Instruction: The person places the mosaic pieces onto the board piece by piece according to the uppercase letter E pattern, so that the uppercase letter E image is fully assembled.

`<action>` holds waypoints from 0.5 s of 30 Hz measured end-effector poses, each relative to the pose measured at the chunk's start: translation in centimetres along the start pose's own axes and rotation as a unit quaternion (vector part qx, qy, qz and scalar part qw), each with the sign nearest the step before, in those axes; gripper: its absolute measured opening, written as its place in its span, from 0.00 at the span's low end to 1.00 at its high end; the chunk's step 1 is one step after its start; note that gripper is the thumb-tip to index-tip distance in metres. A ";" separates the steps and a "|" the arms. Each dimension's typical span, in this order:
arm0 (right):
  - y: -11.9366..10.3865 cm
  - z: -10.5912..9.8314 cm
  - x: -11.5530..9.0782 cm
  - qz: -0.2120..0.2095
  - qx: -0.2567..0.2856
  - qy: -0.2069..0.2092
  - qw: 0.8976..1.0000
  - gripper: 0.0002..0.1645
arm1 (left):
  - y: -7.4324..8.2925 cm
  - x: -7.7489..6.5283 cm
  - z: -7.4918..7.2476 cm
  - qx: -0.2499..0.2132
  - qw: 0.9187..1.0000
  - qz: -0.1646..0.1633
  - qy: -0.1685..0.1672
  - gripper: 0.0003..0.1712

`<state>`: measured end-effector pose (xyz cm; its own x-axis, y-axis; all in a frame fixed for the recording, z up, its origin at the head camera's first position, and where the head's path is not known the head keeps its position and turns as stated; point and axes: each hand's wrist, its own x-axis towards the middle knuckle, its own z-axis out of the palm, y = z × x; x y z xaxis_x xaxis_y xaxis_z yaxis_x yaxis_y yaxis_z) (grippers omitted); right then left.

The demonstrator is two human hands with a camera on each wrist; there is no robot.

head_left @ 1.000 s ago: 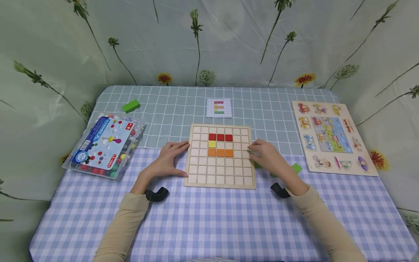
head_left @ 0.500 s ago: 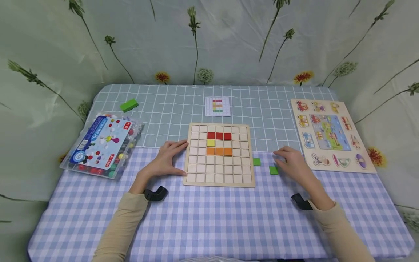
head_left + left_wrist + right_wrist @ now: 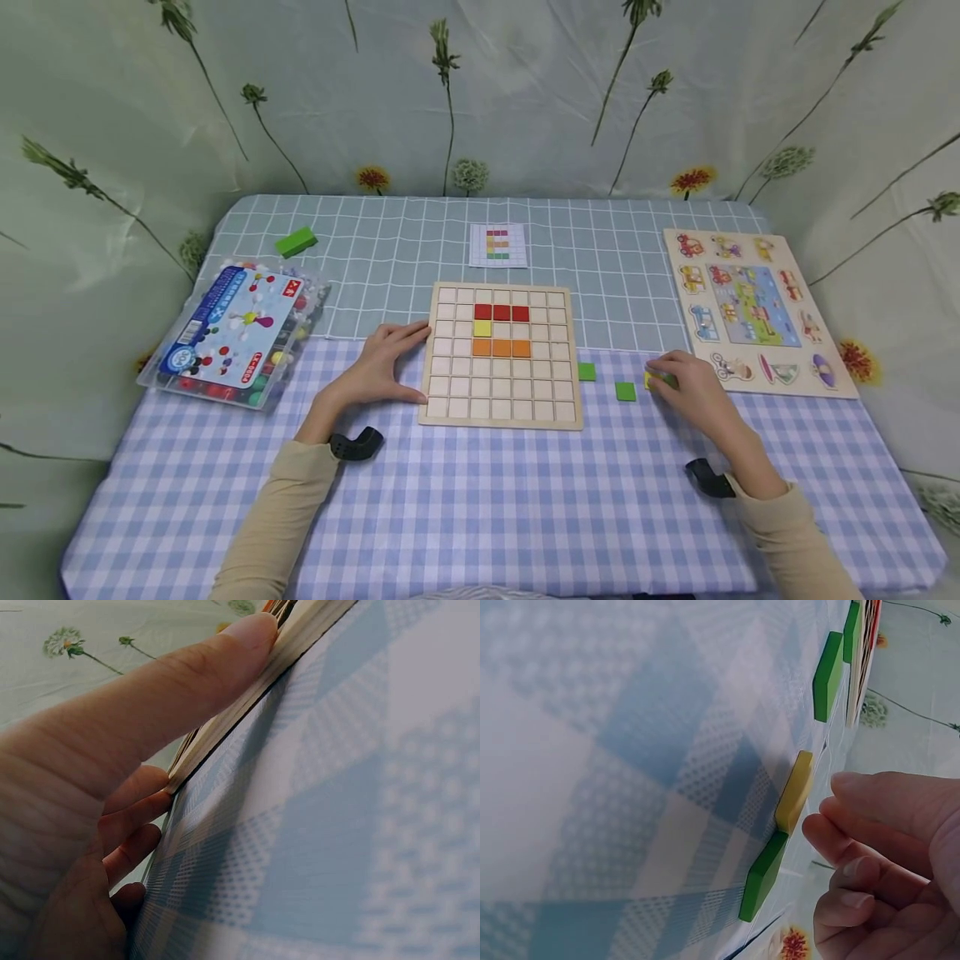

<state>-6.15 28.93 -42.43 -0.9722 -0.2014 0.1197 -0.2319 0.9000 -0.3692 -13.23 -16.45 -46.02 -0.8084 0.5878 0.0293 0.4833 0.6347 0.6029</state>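
Observation:
A wooden grid board [image 3: 500, 392] lies mid-table, with red tiles [image 3: 502, 312], a yellow tile [image 3: 482, 328] and orange tiles [image 3: 501, 348] in its squares. My left hand [image 3: 378, 367] rests against the board's left edge, fingers and thumb [image 3: 195, 682] extended along it. Right of the board, my right hand [image 3: 693, 396] hovers over a loose yellow tile [image 3: 795, 793]. In the right wrist view its thumb and bent fingers look apart from that tile, which touches a green tile [image 3: 763, 877]. Two more green tiles [image 3: 626, 391] lie between this hand and the board.
A printed pattern card [image 3: 498, 246] lies behind the board. At left stand a clear case of coloured pieces [image 3: 240, 329] and a green block [image 3: 296, 242]. A wooden picture puzzle [image 3: 761, 312] lies at right, close to my right hand.
My right hand has moved right, from the board's right edge to the loose yellow tile, uncovering the green tiles beside the board. My left hand stays at the board's left edge.

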 end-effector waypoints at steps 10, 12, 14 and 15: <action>0.1 -0.2 -0.1 0.027 -0.004 -0.056 0.998 0.15 | -0.4 -0.1 0.1 0.002 1.000 0.010 0.005 0.62; 0.1 -0.1 0.0 0.021 -0.005 -0.052 0.998 0.15 | -0.4 -0.1 0.1 0.002 1.000 0.012 0.007 0.62; 0.1 -0.1 0.1 0.014 -0.007 -0.050 0.999 0.14 | -0.3 -0.1 0.1 0.002 1.000 0.014 0.007 0.61; 0.1 -0.1 0.2 0.010 -0.008 -0.049 0.999 0.15 | -0.3 -0.1 0.1 0.001 1.000 0.014 0.007 0.61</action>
<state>-6.37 28.98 -42.37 -0.9754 -0.2191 0.0222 -0.2125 0.9098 -0.3565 -13.22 -16.66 -46.27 -0.7993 0.5983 0.0567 0.5060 0.6191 0.6005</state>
